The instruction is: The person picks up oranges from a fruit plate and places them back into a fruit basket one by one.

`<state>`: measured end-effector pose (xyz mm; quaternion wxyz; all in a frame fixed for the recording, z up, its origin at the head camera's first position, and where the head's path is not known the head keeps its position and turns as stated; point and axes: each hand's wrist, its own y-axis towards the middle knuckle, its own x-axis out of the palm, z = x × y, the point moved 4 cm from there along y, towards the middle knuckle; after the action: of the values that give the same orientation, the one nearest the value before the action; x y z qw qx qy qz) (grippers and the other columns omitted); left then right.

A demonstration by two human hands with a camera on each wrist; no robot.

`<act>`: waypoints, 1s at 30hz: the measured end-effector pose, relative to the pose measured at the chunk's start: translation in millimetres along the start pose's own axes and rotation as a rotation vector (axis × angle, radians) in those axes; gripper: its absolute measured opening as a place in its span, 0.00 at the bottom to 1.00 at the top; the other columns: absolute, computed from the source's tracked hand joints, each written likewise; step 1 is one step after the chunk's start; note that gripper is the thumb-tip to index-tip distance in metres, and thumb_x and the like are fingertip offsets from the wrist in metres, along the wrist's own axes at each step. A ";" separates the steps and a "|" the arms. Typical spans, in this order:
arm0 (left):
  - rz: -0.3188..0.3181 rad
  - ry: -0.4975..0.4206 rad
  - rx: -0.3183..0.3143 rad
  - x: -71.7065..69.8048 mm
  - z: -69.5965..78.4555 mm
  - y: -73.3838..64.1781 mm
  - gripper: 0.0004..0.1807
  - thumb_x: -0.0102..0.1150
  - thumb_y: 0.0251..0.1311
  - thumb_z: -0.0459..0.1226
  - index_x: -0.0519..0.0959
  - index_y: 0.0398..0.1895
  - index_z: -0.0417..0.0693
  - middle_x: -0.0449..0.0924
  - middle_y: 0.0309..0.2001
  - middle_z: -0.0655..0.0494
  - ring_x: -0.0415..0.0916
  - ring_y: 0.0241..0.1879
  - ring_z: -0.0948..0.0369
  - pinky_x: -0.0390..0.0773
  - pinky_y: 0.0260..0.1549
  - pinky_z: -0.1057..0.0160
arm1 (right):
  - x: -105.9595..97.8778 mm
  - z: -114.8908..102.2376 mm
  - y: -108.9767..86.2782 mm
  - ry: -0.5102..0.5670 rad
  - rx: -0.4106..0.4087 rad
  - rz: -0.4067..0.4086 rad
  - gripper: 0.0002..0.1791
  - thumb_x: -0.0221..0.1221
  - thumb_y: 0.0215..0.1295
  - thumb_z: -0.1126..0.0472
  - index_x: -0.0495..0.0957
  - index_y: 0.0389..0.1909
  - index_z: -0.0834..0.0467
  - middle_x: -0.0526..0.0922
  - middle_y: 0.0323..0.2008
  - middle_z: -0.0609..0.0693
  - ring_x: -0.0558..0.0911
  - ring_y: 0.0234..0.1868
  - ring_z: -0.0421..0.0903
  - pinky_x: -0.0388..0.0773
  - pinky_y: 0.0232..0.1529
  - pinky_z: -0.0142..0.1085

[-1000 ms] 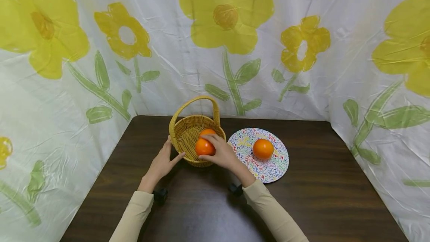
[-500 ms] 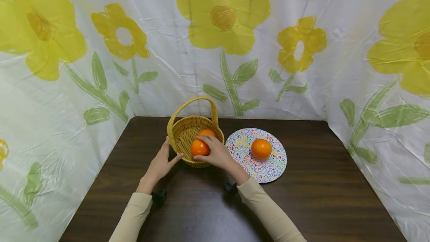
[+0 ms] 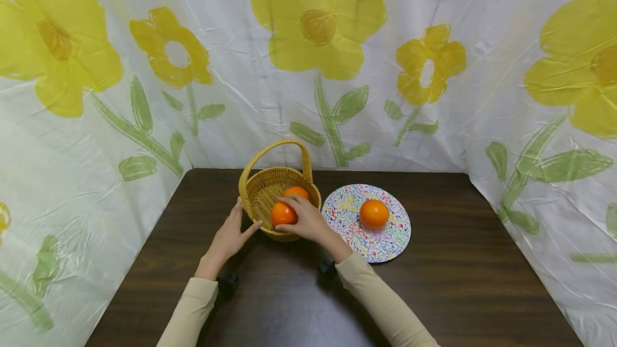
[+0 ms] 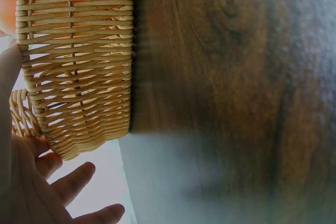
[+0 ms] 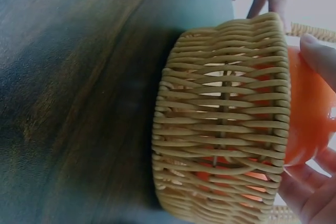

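Fingers of the right hand (image 3: pixel 305 219) grip one orange fruit (image 3: pixel 282 214) partly inside the wicker basket (image 3: pixel 262 197), beside a second fruit (image 3: pixel 296 191); the left hand (image 3: pixel 228 235), loosely spread, touches the basket, probably steadying it. A third fruit (image 3: pixel 374 214) sits on the patterned disc (image 3: pixel 383 245).

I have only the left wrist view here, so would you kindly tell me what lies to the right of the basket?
Observer: A round patterned mat, with one orange fruit on it.
Operator: Thank you. Does the basket contain any fruit besides the held fruit?
Observer: Yes, the head view shows a second fruit inside, toward the right, partly hidden by the right hand.
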<state>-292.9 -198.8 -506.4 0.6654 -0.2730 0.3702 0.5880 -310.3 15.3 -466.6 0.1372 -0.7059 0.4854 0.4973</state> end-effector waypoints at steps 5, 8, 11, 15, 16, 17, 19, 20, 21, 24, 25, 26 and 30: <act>0.001 0.001 0.002 0.4 -0.7 1.1 0.50 0.47 0.59 0.63 0.31 0.73 0.58 0.31 0.74 0.50 0.43 0.70 0.43 0.54 0.61 0.37 | 3.2 1.7 2.4 -0.016 -0.011 -0.007 0.39 0.65 0.49 0.39 0.69 0.62 0.48 0.70 0.58 0.50 0.75 0.55 0.49 0.75 0.50 0.47; 0.000 0.002 -0.001 0.5 -1.1 1.1 0.51 0.47 0.59 0.63 0.29 0.73 0.58 0.31 0.74 0.50 0.43 0.70 0.43 0.54 0.61 0.37 | 4.9 2.2 4.4 -0.024 -0.022 -0.008 0.39 0.66 0.49 0.40 0.68 0.63 0.48 0.70 0.59 0.51 0.74 0.55 0.49 0.75 0.49 0.48; 0.001 0.002 -0.002 0.3 -1.2 0.8 0.51 0.47 0.59 0.63 0.29 0.73 0.58 0.31 0.74 0.50 0.43 0.70 0.43 0.54 0.61 0.37 | 7.0 3.1 7.1 -0.028 -0.022 -0.007 0.38 0.67 0.49 0.41 0.68 0.63 0.47 0.69 0.60 0.50 0.73 0.56 0.49 0.75 0.48 0.50; 0.007 0.003 0.005 0.1 -0.9 0.3 0.50 0.47 0.59 0.63 0.29 0.73 0.59 0.31 0.74 0.51 0.44 0.70 0.43 0.55 0.60 0.37 | 9.1 2.7 11.4 -0.044 -0.003 -0.033 0.39 0.65 0.50 0.40 0.67 0.64 0.45 0.68 0.61 0.50 0.73 0.57 0.49 0.75 0.48 0.51; 0.009 0.003 0.006 0.3 -1.1 0.6 0.50 0.47 0.59 0.62 0.29 0.73 0.59 0.31 0.74 0.50 0.44 0.70 0.43 0.56 0.60 0.36 | 9.6 2.4 12.5 -0.051 0.000 -0.043 0.39 0.65 0.50 0.39 0.67 0.64 0.45 0.68 0.61 0.50 0.72 0.58 0.49 0.75 0.48 0.51; 0.012 0.008 0.010 0.4 -1.4 0.9 0.50 0.47 0.59 0.63 0.29 0.73 0.59 0.31 0.74 0.49 0.44 0.70 0.42 0.56 0.59 0.36 | 10.1 1.7 13.9 -0.056 -0.002 -0.051 0.39 0.64 0.51 0.38 0.66 0.64 0.45 0.67 0.61 0.50 0.72 0.58 0.49 0.75 0.49 0.51; 0.014 0.011 0.010 -0.1 -2.1 0.9 0.50 0.46 0.59 0.63 0.29 0.73 0.60 0.32 0.74 0.49 0.45 0.70 0.42 0.57 0.58 0.36 | 11.4 -0.3 16.8 -0.059 -0.009 -0.060 0.39 0.64 0.51 0.38 0.66 0.64 0.45 0.67 0.62 0.50 0.71 0.59 0.50 0.75 0.49 0.51; 0.017 0.014 0.012 -0.4 -2.5 0.9 0.50 0.46 0.58 0.64 0.29 0.73 0.60 0.33 0.74 0.48 0.45 0.70 0.42 0.58 0.58 0.36 | 12.5 -0.9 18.3 -0.061 -0.016 -0.059 0.38 0.63 0.51 0.39 0.66 0.64 0.45 0.67 0.62 0.51 0.71 0.59 0.50 0.75 0.49 0.51; 0.018 0.016 0.015 -0.6 -2.7 1.0 0.50 0.45 0.58 0.64 0.29 0.73 0.60 0.33 0.74 0.48 0.45 0.70 0.42 0.58 0.58 0.36 | 13.5 -1.5 19.8 -0.058 -0.022 -0.058 0.38 0.64 0.52 0.39 0.66 0.64 0.46 0.67 0.62 0.51 0.71 0.59 0.50 0.75 0.49 0.51; 0.019 0.015 0.023 -0.9 -2.6 1.3 0.50 0.44 0.58 0.65 0.30 0.73 0.61 0.33 0.74 0.48 0.45 0.70 0.43 0.59 0.57 0.36 | 16.6 -1.3 23.5 -0.050 -0.037 -0.049 0.38 0.64 0.52 0.40 0.67 0.64 0.47 0.67 0.62 0.51 0.70 0.60 0.50 0.75 0.50 0.50; 0.017 0.016 0.027 -0.5 -2.4 1.5 0.50 0.44 0.58 0.65 0.30 0.73 0.61 0.33 0.74 0.48 0.45 0.70 0.43 0.59 0.57 0.36 | 17.6 -0.7 24.3 -0.053 -0.038 -0.046 0.38 0.64 0.52 0.40 0.67 0.64 0.47 0.67 0.62 0.51 0.70 0.60 0.50 0.75 0.50 0.50; 0.016 0.016 0.029 -0.1 -2.3 1.7 0.50 0.44 0.58 0.65 0.30 0.73 0.61 0.33 0.74 0.48 0.45 0.70 0.43 0.59 0.57 0.36 | 18.7 0.2 25.1 -0.054 -0.039 -0.045 0.38 0.64 0.52 0.40 0.67 0.64 0.47 0.67 0.62 0.51 0.70 0.60 0.50 0.75 0.50 0.50; 0.009 0.019 0.036 1.1 -1.8 2.5 0.50 0.43 0.58 0.65 0.30 0.73 0.60 0.33 0.74 0.47 0.46 0.70 0.42 0.59 0.57 0.36 | 23.7 3.7 27.9 -0.069 -0.037 -0.044 0.37 0.64 0.52 0.40 0.67 0.64 0.47 0.67 0.61 0.50 0.70 0.60 0.49 0.75 0.50 0.48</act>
<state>-295.7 -199.2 -508.2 0.6638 -0.2648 0.3883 0.5818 -334.5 -8.9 -480.1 0.1516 -0.7013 0.4554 0.5272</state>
